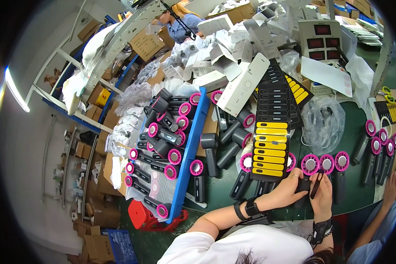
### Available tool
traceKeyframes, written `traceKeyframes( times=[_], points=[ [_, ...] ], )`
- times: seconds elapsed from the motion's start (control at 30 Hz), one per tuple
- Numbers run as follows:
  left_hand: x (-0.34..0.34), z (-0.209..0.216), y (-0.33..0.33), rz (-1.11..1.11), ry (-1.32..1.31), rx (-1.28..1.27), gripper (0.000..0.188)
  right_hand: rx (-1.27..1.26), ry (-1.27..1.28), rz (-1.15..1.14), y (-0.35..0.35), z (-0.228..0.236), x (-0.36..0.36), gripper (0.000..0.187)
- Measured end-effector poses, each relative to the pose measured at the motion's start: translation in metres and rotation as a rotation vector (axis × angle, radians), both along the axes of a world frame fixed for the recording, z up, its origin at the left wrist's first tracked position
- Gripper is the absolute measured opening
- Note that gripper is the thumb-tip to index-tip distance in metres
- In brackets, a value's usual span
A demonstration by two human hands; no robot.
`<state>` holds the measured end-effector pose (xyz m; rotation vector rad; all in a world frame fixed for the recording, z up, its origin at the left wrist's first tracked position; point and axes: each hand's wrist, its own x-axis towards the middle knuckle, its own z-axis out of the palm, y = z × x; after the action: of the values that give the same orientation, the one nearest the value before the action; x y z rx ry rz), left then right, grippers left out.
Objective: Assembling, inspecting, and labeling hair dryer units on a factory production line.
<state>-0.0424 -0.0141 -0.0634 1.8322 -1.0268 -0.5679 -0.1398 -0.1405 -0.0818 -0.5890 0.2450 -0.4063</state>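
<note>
Fingers (295,175) of the left hand (287,190) are curled around a dark handheld fan (302,188) at the near edge of the green bench (339,145). A thin dark strip (317,185) is pinched by the right hand (323,193) just beside that fan. Three pink-headed fans (326,163) are lined up just beyond the hands. A long sheet of black and yellow labels (270,145) is laid further back. More fans are stacked in a blue tray (190,149) to the left. White boxes (244,83) are piled at the far side.
</note>
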Motion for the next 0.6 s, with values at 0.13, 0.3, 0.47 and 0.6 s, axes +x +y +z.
traceKeyframes(
  times=[0.13,0.3,0.47,0.6],
  points=[
    [0.000,0.016,-0.002,0.011,0.174,0.117,0.053,-0.014,-0.124,0.017,-0.005,-0.001,0.000,0.014],
    [0.002,0.003,-0.008,0.067,0.411,-0.068,0.056,0.058,-0.234,-0.018,-0.004,0.013,0.000,0.015],
    [0.007,-0.010,-0.016,0.047,0.715,-0.222,0.057,0.132,-0.277,-0.066,-0.003,0.016,0.001,0.014],
    [0.006,-0.012,-0.019,0.024,0.832,-0.269,0.058,0.165,-0.289,-0.084,-0.004,0.018,0.001,0.013]
  ],
)
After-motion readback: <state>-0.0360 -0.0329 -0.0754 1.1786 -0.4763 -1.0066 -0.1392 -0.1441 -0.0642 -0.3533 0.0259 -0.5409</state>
